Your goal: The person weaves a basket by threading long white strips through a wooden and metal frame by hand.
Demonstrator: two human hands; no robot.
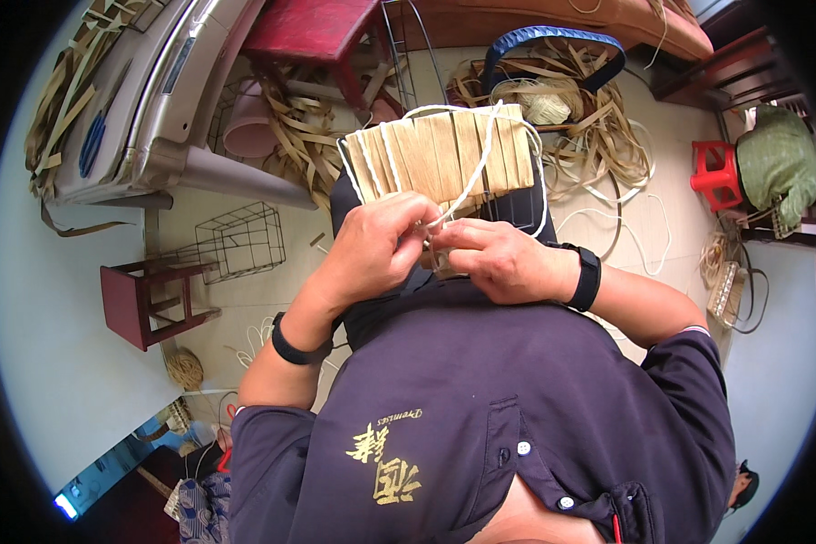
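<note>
The room has a pale tiled floor (256,306). At the grip, the left hand (379,243) pinches white cord (485,158) between thumb and finger; the right hand (506,259) meets it closely, fingertips bunched, their exact hold hidden. The basket (417,161) of tan strips lies just beyond the grip, apparently propped on the lap (346,207) to free both hands. Cord runs from the fingertips across it. Farther out, loose strips (600,127) lie heaped.
</note>
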